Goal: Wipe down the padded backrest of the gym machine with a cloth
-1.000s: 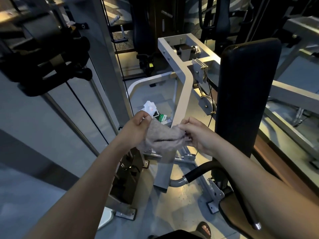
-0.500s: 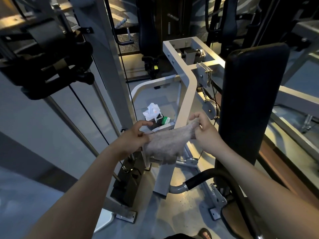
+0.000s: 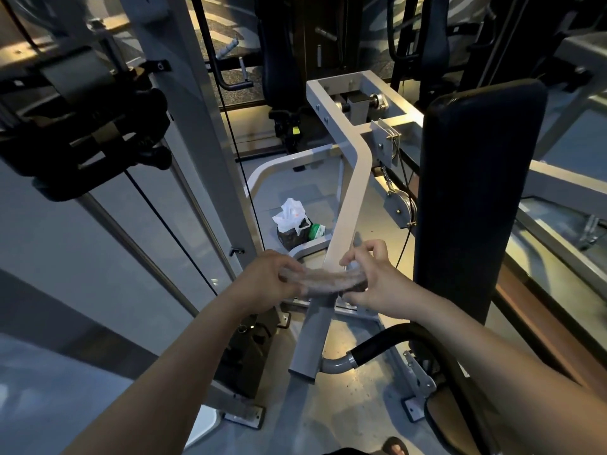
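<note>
Cloth (image 3: 323,280), grey and bunched into a band, is stretched between my hands at 6 o'clock: my left hand (image 3: 262,280) pinches one end, my right hand (image 3: 372,280) the other. Padded backrest (image 3: 473,198) stands upright at 3 o'clock, apart from the cloth.

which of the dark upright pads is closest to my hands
The tall black backrest just right of your right hand; the other dark pads stand far back among other machines.

Single head view – looks forward and down, close over both hands (image 3: 328,284), backrest (image 3: 473,192) near at right
</note>
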